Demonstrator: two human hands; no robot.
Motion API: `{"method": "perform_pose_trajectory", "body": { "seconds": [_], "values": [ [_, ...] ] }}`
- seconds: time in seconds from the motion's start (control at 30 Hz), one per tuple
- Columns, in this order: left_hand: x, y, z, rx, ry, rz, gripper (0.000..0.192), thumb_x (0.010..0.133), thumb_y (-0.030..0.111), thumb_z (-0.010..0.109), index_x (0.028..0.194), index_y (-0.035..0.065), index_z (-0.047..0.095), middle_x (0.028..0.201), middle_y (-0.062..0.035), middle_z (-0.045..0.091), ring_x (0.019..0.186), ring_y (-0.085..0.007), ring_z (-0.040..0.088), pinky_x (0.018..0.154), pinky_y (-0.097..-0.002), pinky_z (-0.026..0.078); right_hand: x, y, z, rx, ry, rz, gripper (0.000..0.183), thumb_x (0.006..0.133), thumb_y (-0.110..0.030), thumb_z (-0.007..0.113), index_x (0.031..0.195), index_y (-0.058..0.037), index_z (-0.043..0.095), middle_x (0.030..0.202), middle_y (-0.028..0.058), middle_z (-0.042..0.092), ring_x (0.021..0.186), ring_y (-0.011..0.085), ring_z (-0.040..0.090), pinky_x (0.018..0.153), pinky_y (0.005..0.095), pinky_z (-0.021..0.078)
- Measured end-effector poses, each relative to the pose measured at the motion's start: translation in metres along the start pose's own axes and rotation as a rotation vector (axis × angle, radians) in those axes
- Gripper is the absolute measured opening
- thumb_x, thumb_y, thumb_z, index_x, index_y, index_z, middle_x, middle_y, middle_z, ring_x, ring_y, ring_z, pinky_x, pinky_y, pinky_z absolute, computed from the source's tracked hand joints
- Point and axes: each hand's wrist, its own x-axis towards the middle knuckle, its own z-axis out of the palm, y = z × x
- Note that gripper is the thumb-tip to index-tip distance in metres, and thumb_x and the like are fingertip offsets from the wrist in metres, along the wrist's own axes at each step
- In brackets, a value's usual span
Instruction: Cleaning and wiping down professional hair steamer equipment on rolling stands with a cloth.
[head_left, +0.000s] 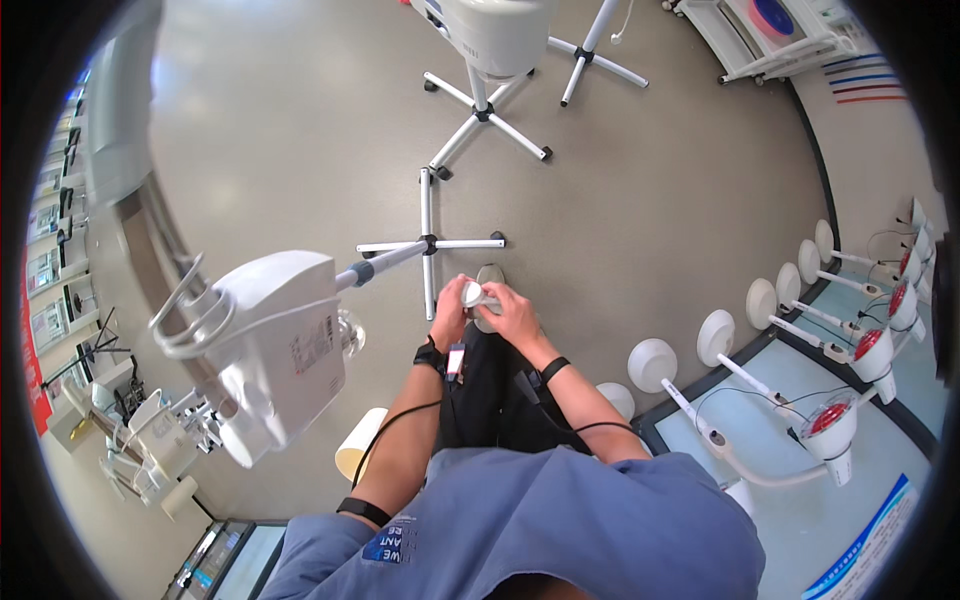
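Note:
My left hand (448, 313) grips a small white round part (471, 293) by its side, in front of my body. It looks like a cap or a small cup, but its exact kind is unclear. My right hand (513, 313) has its fingers on a short white piece (492, 305) beside the round part. Whether the two pieces are joined is hidden by the fingers. Below the hands are my light shoes (491, 273) and dark trousers. Close on the left stands a white medical-looking device (285, 352) with a bulb (351, 334) on its side.
A wheeled cross base (465, 244) carries the device's pole. Ahead stands another white device (499, 34) on a wheeled stand (484, 112). Several red-bulbed infrared lamps (829, 420) line the right side. A white cart (817, 49) stands far right, and a cream bin (362, 442) lower left.

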Motion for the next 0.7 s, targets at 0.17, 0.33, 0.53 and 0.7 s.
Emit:
{"method": "perform_pose_trajectory", "body": {
  "seconds": [0.17, 0.33, 0.53, 0.7],
  "values": [
    [-0.031, 0.054, 0.008, -0.397, 0.126, 0.049, 0.019, 0.093, 0.026, 0.045, 0.103, 0.0103, 0.049, 0.087, -0.0083, 0.059, 0.094, -0.0308, 0.063, 0.075, -0.0378, 0.05, 0.027, -0.019, -0.042, 0.023, 0.122, 0.196, 0.033, 0.075, -0.03, 0.073, 0.092, -0.0054, 0.06, 0.089, 0.0134, 0.065, 0.08, 0.0314, 0.064, 0.069, 0.0377, 0.0505],
    [-0.048, 0.087, 0.011, -0.274, 0.09, 0.123, 0.021, 0.094, 0.024, 0.043, 0.108, 0.0098, 0.05, 0.092, -0.0091, 0.056, 0.087, -0.0283, 0.062, 0.073, -0.0386, 0.053, 0.071, -0.047, -0.069, 0.329, 0.266, 0.444, 0.043, 0.08, -0.037, 0.066, 0.096, 0.0023, 0.061, 0.091, 0.017, 0.065, 0.09, 0.0278, 0.062, 0.079, 0.0362, 0.0474],
    [-0.053, 0.12, 0.029, -0.697, 0.002, 0.035, 0.033, 0.094, 0.035, 0.038, 0.111, 0.0096, 0.052, 0.105, -0.0099, 0.057, 0.094, -0.0222, 0.059, 0.079, -0.0407, 0.051, 0.102, -0.117, -0.046, 0.518, -0.157, 0.135, 0.039, 0.081, -0.034, 0.063, 0.105, -0.0024, 0.064, 0.11, 0.0154, 0.06, 0.1, 0.0286, 0.056, 0.091, 0.0327, 0.0411],
    [-0.077, 0.148, 0.047, -0.805, 0.023, 0.039, 0.037, 0.095, 0.038, 0.037, 0.113, 0.0088, 0.051, 0.112, -0.0107, 0.056, 0.1, -0.0253, 0.058, 0.087, -0.0407, 0.049, 0.104, -0.159, -0.052, -0.094, -0.202, -0.221, 0.033, 0.076, -0.03, 0.066, 0.106, -0.0191, 0.065, 0.121, 0.0049, 0.056, 0.112, 0.0288, 0.05, 0.092, 0.0392, 0.0353]
  ]
}}
